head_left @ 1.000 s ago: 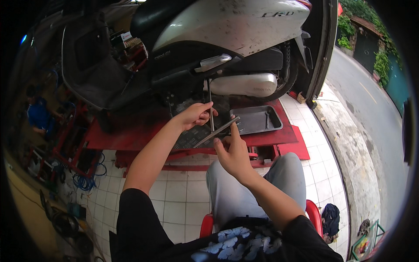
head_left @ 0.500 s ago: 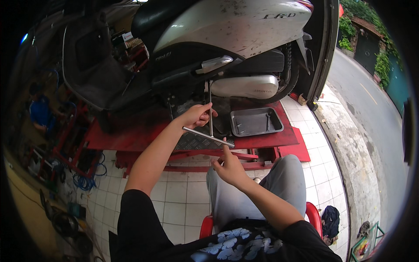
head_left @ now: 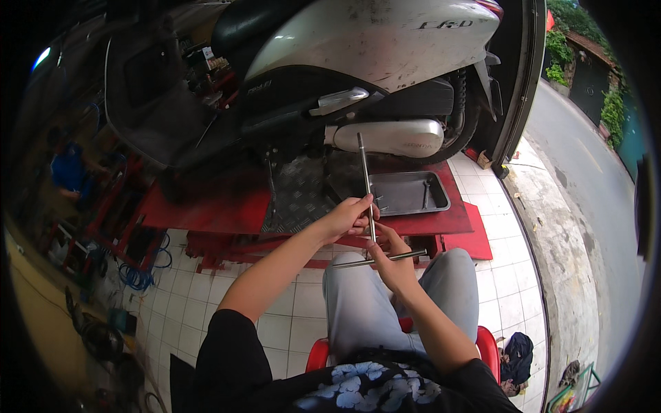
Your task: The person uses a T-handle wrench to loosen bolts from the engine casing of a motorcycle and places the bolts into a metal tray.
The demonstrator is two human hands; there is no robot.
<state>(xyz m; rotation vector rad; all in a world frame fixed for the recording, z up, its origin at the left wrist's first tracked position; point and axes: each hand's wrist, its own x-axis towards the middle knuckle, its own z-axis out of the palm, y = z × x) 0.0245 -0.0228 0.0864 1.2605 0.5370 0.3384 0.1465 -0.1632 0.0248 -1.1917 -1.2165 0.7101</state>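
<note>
A long metal T-handle wrench is held up over my lap, its shaft pointing away toward the scooter and its crossbar nearest me. My left hand is closed round the middle of the shaft. Close to the crossbar, my right hand grips the wrench, thumb along the lower shaft. Beyond the hands stands a silver and black scooter, with a silver engine-side cover low on it. The wrench tip is in front of that cover; I cannot tell whether they touch.
A grey metal tray holding a few small metal parts rests on the red lift platform. A dark checkered plate lies left of it. Another person in blue is at far left. Blue hose coils on the tiled floor.
The wrench has come back from the scooter toward my lap. My left hand moved right and nearer with it. My right hand went from a pointing finger at the crossbar to gripping the wrench.
</note>
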